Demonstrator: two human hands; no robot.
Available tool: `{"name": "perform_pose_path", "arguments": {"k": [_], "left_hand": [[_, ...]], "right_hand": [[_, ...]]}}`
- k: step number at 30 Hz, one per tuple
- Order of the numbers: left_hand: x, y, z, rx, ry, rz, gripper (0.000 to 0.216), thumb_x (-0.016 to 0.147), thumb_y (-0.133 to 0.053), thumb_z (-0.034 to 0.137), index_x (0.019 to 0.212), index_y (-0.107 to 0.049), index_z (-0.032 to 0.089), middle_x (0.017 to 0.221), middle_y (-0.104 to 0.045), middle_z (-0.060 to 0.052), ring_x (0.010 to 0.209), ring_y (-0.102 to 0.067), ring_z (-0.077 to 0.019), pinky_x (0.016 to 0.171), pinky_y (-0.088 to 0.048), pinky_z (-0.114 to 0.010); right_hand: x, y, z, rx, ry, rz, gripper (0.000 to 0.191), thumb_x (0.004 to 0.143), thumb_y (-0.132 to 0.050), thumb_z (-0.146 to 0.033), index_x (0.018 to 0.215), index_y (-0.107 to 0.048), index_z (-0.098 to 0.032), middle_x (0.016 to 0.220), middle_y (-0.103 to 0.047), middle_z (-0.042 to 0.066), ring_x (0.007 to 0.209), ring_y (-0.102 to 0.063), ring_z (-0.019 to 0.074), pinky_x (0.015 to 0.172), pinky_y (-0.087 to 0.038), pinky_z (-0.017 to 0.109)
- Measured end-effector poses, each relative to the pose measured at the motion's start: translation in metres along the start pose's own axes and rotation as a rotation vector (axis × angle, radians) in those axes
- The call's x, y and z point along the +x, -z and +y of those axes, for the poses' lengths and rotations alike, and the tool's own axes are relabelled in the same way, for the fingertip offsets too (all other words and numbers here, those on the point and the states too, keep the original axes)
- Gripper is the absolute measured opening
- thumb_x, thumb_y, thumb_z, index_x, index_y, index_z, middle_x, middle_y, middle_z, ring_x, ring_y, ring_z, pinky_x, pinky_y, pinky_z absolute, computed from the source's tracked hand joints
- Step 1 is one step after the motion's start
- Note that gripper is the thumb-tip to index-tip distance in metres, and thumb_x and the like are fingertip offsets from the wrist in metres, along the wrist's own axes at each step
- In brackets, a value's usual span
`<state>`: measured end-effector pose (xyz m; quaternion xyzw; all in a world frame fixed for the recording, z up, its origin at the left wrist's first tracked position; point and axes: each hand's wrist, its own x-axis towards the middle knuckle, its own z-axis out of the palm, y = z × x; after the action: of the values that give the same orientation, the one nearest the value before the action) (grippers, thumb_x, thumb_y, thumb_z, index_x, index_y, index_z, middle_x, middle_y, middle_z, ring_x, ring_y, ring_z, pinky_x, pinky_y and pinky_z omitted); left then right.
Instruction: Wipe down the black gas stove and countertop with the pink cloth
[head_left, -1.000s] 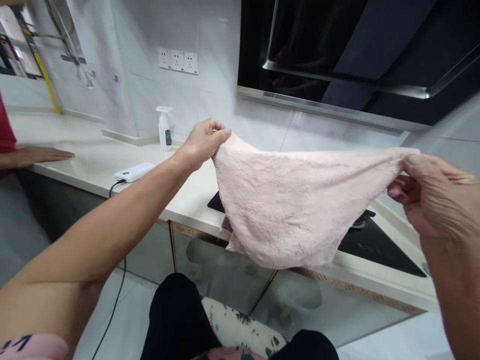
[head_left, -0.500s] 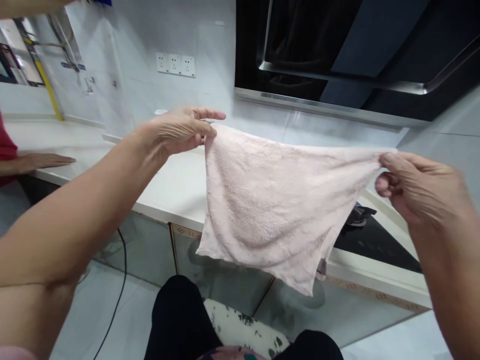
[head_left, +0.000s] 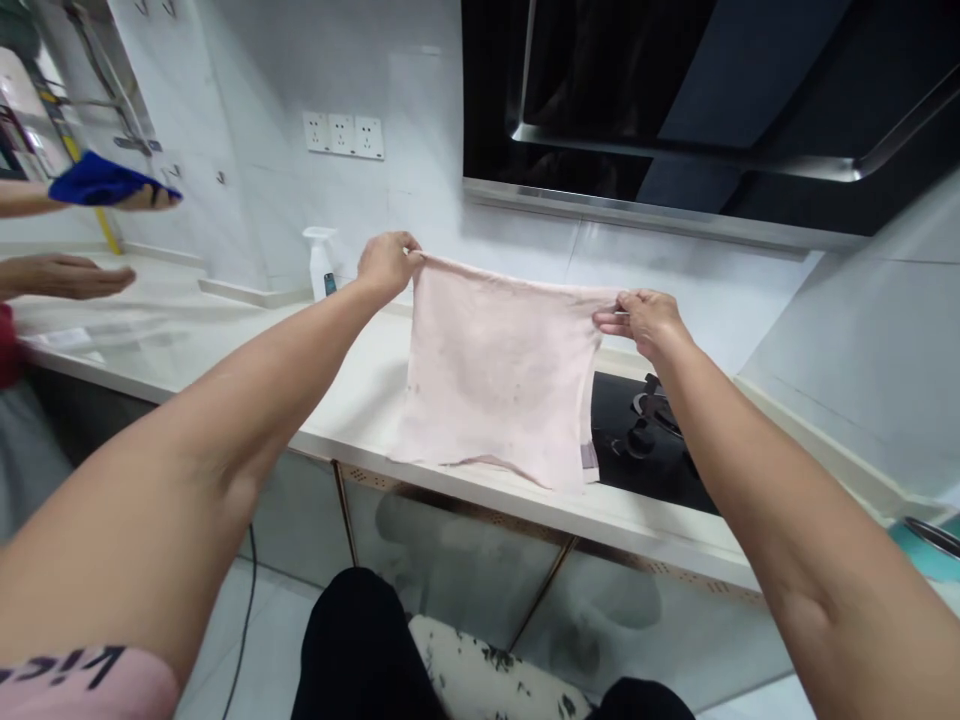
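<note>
A pale pink towel (head_left: 499, 370) hangs stretched between my two hands, its lower edge over the front of the white countertop (head_left: 352, 400). My left hand (head_left: 388, 265) pinches the upper left corner. At the upper right corner my right hand (head_left: 646, 318) grips the cloth between thumb and fingers. A small grey label (head_left: 589, 457) shows at the towel's lower right. Behind the towel's right side, partly hidden by it and by my right arm, lies a black gas hob (head_left: 637, 470).
A white spray bottle (head_left: 321, 262) stands against the wall beyond my left arm. A black range hood (head_left: 600, 90) overhangs the counter. At the far left, another person's hands reach over the counter, one with a blue cloth (head_left: 105, 180). A teal object (head_left: 930, 550) sits at the right edge.
My hands have moved forward over the counter with the towel, my right hand coming leftward, closer to my left. The other person's hand has lifted off the counter, and a blue cloth has appeared.
</note>
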<state>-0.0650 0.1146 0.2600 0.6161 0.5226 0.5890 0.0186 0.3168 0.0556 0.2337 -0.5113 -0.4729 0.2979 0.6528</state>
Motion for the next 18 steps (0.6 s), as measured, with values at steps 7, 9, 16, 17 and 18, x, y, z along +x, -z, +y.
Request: {"name": "perform_pose_path", "arguments": {"k": [7, 9, 16, 17, 18], "left_hand": [[-0.035, 0.011, -0.004, 0.16, 0.156, -0.258, 0.008, 0.074, -0.073, 0.016, 0.073, -0.067, 0.021, 0.059, -0.055, 0.0, 0.066, -0.062, -0.0206, 0.072, -0.048, -0.03], [-0.065, 0.024, -0.021, 0.169, 0.163, -0.408, 0.007, 0.074, -0.075, 0.023, 0.072, -0.068, 0.022, 0.059, -0.06, -0.001, 0.061, -0.062, -0.0198, 0.066, -0.047, -0.03], [-0.15, 0.083, -0.099, 0.214, 0.382, -1.088, 0.054, 0.055, -0.083, 0.045, 0.105, -0.08, 0.028, 0.074, -0.075, -0.003, 0.062, -0.067, -0.0216, 0.056, -0.044, -0.027], [-0.153, 0.084, -0.104, 0.226, 0.392, -1.068, 0.06, 0.055, -0.083, 0.048, 0.112, -0.079, 0.027, 0.076, -0.075, -0.004, 0.064, -0.068, -0.0225, 0.057, -0.044, -0.027], [-0.155, 0.083, -0.107, 0.234, 0.389, -1.025, 0.063, 0.057, -0.081, 0.052, 0.115, -0.079, 0.026, 0.079, -0.076, -0.005, 0.067, -0.069, -0.0233, 0.059, -0.045, -0.028]], "right_hand": [[-0.019, 0.006, 0.022, -0.085, -0.022, -0.146, 0.024, 0.098, -0.066, -0.018, 0.076, -0.056, -0.017, 0.064, -0.067, 0.002, 0.064, -0.072, 0.0139, 0.06, -0.062, 0.024], [-0.047, 0.03, 0.047, -0.169, 0.019, -0.281, 0.024, 0.093, -0.074, -0.032, 0.08, -0.062, -0.017, 0.07, -0.071, 0.004, 0.072, -0.074, 0.0159, 0.069, -0.064, 0.029], [-0.141, 0.11, 0.125, -0.851, 0.275, -0.765, 0.035, 0.091, -0.06, -0.053, 0.096, -0.08, -0.025, 0.135, -0.069, 0.011, 0.118, -0.067, 0.0284, 0.105, -0.051, 0.043], [-0.145, 0.113, 0.128, -0.886, 0.281, -0.766, 0.036, 0.092, -0.057, -0.052, 0.097, -0.08, -0.026, 0.132, -0.07, 0.011, 0.116, -0.068, 0.028, 0.103, -0.05, 0.042], [-0.145, 0.113, 0.129, -0.904, 0.281, -0.762, 0.037, 0.093, -0.053, -0.052, 0.096, -0.079, -0.025, 0.125, -0.072, 0.01, 0.111, -0.068, 0.0271, 0.1, -0.051, 0.04]]}}
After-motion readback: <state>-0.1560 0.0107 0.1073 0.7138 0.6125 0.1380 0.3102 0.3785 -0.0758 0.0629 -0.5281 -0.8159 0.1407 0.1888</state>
